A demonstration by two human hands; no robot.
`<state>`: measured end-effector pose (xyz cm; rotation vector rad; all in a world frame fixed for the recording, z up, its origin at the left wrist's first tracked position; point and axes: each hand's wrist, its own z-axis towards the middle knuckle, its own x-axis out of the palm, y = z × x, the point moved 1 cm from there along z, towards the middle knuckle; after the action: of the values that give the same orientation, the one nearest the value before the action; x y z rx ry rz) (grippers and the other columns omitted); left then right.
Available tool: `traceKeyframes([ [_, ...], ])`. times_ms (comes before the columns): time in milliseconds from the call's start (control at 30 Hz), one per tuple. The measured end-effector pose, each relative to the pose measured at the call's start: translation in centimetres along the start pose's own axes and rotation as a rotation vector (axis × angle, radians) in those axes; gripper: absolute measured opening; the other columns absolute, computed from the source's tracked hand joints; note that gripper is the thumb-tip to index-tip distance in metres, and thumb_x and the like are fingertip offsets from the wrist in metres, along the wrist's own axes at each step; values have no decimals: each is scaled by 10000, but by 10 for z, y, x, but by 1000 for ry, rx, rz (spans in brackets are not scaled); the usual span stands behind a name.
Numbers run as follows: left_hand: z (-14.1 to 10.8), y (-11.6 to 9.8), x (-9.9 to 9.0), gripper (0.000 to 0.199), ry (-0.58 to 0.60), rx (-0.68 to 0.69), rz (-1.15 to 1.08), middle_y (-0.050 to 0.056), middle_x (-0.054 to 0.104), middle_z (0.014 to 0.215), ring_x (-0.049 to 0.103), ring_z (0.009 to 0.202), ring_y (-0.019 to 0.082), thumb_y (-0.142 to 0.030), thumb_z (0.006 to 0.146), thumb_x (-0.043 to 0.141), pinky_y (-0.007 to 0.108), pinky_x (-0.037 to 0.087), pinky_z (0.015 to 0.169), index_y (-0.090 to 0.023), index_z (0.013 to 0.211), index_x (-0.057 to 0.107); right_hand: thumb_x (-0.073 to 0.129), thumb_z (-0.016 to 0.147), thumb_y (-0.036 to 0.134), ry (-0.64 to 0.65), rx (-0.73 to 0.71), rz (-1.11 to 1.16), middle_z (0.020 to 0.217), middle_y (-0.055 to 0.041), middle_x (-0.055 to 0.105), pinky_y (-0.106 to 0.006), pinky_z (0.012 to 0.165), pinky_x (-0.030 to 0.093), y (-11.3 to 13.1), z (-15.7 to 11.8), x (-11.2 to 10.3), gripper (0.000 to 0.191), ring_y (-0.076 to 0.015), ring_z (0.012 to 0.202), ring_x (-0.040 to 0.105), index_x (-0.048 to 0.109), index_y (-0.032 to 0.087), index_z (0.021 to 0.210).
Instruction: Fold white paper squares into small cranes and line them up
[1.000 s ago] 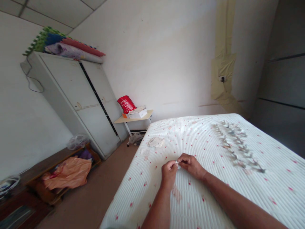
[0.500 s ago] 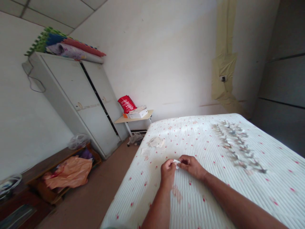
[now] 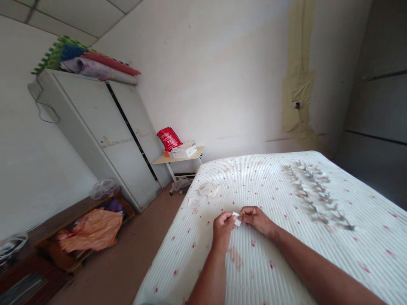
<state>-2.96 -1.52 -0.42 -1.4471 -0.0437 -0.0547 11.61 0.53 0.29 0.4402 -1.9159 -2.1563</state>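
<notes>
A small piece of white paper (image 3: 237, 221) is held between my two hands, just above the bed (image 3: 254, 271). My left hand (image 3: 223, 225) pinches its left side with thumb and forefinger. At its right edge, the fingertips of my right hand (image 3: 255, 219) are pinched together on the paper. Part of the sheet is hidden by the fingers, so its folds are hard to read. Beyond the hands, a loose stack of paper sheets (image 3: 208, 189) lies on the left of the bed. Several small folded paper figures (image 3: 313, 207) stand in rows on the right.
The bed has a white ribbed cover with red dots. Behind its far left corner stands a small table (image 3: 159, 160) with a red bag (image 3: 168, 139) and a white box (image 3: 185, 151). A grey cabinet (image 3: 95, 114) and a low wooden bench (image 3: 47, 231) with an orange plastic bag (image 3: 95, 233) are at the left.
My right fingers have shifted slightly right, and more of the white paper shows between the hands. My left hand keeps its pinch almost in place.
</notes>
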Motion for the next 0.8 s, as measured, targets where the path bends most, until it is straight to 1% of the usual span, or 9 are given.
traceKeyframes([
  [133,2,2,1,325,100,-8,-131,28,635,697,517,595,99,-264,570,665,203,380,573,-110,852,618,609,639,387,-30,6,31,449,60,436,-205,445,261,-1,1,-3,250,-66,429,359,539,163,552],
  [267,2,2,1,355,87,-21,-170,28,632,706,537,620,112,-236,546,672,217,392,603,-113,870,592,606,648,394,0,-1,8,443,64,422,-205,441,251,-6,2,-2,266,-64,425,348,522,163,547],
  [333,2,3,0,404,83,-44,-166,23,620,694,532,612,110,-231,547,670,217,388,601,-108,921,578,606,655,403,-1,-3,-17,447,67,416,-205,444,250,-6,2,0,273,-63,430,344,517,163,559],
  [400,0,2,-1,532,91,-70,-145,-11,583,633,503,565,92,-217,544,676,202,363,566,-111,1046,535,612,657,408,-6,-16,-31,477,65,430,-206,455,258,-6,1,2,267,-64,447,347,528,161,597],
  [500,-3,-3,0,721,124,-67,-110,-73,489,537,424,490,58,-179,555,669,172,297,508,-137,1223,401,618,655,427,2,-39,-38,513,62,438,-211,473,267,-6,1,3,282,-65,468,345,535,160,624],
  [633,-6,-7,2,789,136,-42,-58,-101,404,511,357,455,41,-175,589,653,159,248,478,-184,1295,300,607,662,453,11,-42,-63,512,64,420,-212,481,270,-11,3,2,305,-67,476,344,524,163,614],
  [800,-5,-3,3,844,99,-30,-32,-103,381,538,328,459,37,-193,610,649,152,243,475,-212,1331,211,576,694,429,-3,-24,-80,504,71,400,-203,454,256,-12,3,2,273,-61,450,320,522,165,649],
])
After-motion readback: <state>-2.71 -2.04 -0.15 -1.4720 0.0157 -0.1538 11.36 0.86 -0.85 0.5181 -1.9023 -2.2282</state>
